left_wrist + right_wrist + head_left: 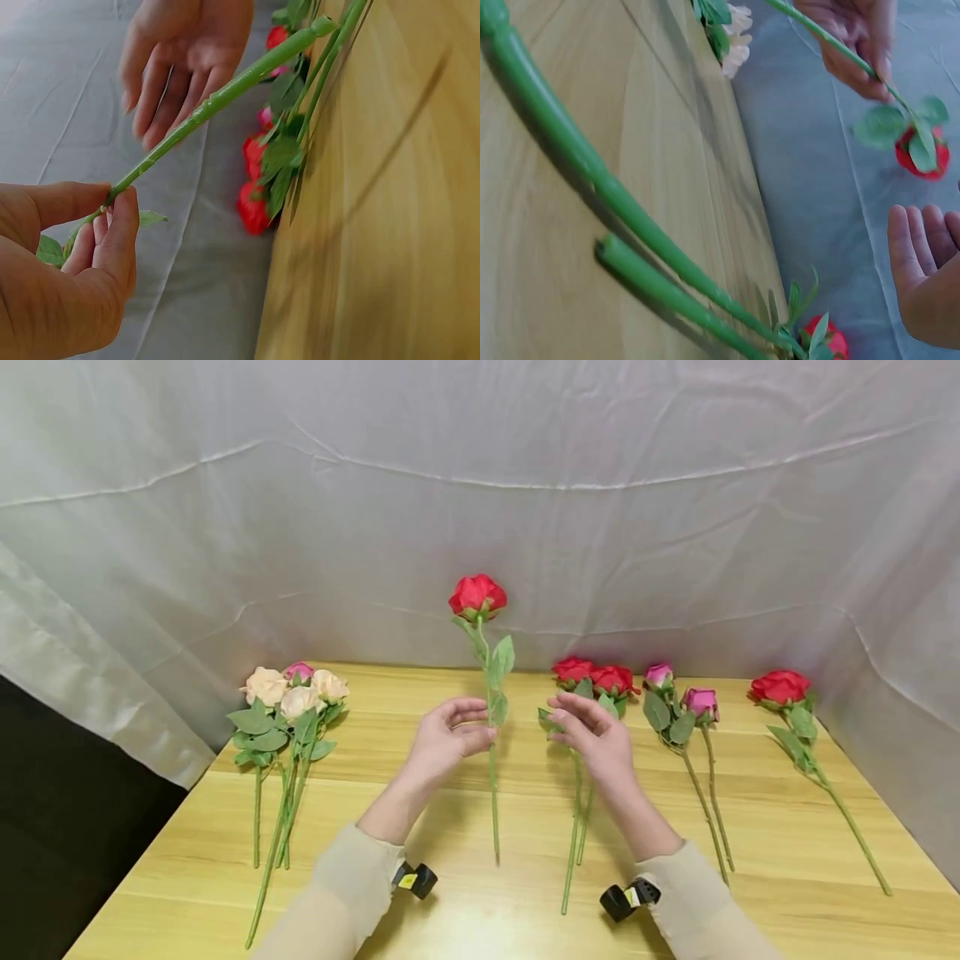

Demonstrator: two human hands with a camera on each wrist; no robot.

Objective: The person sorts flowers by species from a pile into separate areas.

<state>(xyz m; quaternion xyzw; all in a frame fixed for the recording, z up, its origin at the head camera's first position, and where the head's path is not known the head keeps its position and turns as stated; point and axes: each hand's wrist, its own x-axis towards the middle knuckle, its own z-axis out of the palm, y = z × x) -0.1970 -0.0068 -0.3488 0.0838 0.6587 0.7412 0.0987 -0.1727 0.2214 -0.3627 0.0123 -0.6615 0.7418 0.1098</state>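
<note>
On my remote feed from the head camera, a red rose (498, 708) occupies the centre of the frame: full bloom, green leaves, slender green stem. I see a wood-grain table (420, 689) across the lower frame and creased grey cloth (480, 527) behind. The rose's long axis runs nearly vertical, bloom toward the top, cut end toward the bottom. The left hand (452, 731) pinches the stem; the right hand (600, 743), right of centre, is relaxed and holds nothing.
</note>
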